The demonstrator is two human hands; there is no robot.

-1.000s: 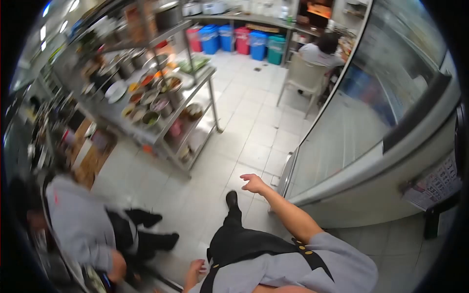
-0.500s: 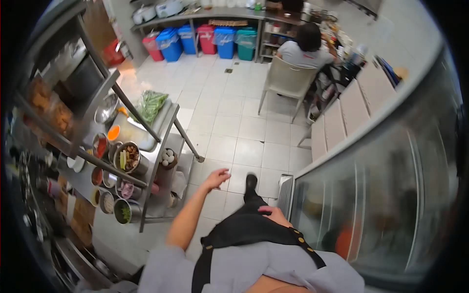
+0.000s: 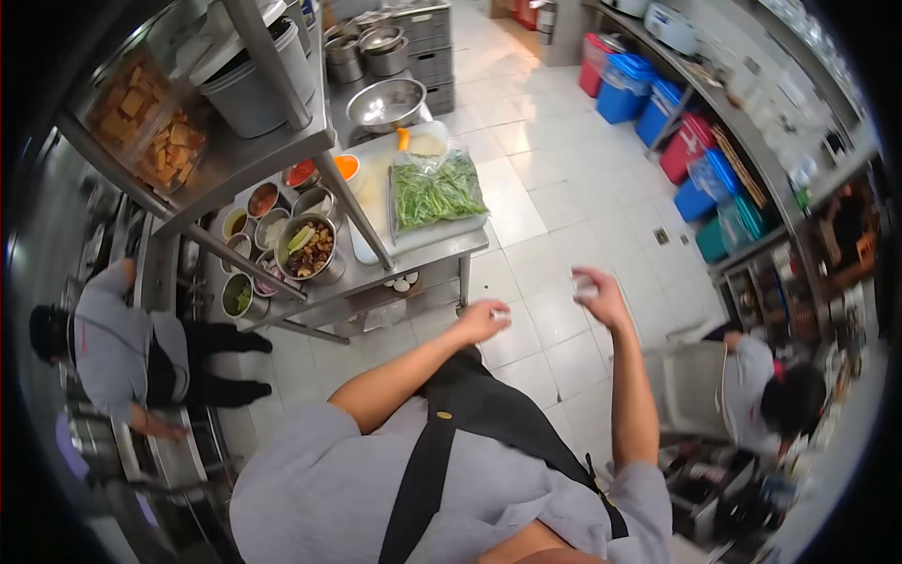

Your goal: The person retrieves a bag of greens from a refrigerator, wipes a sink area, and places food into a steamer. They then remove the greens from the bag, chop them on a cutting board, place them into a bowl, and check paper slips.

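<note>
My left hand point(image 3: 481, 321) hangs in front of my apron with loosely bent fingers and nothing in it. My right hand point(image 3: 602, 298) is raised over the tiled floor, fingers apart and holding nothing. Nearest to both hands, on the steel counter, a clear bag of leafy greens point(image 3: 437, 193) lies on a white cutting board point(image 3: 378, 242). Left of the board stands a metal pot point(image 3: 310, 249) with chopped brown pieces and pale green strips. Around it sit several metal containers of ingredients, one with chopped greens point(image 3: 242, 298). A steel bowl point(image 3: 387, 103) rests behind the board.
A steel shelf point(image 3: 254, 155) with posts overhangs the counter. At the left a person point(image 3: 122, 343) stands by the stove line. On the right another person point(image 3: 761, 395) sits on a chair point(image 3: 684, 387). Colored bins point(image 3: 628, 86) line the far counter. White floor tiles point(image 3: 583, 216) lie ahead.
My view has turned left toward the counter, which now appears larger and closer. My right hand has risen from beside my apron. The standing person has come into view; the glass-fronted unit has left it.
</note>
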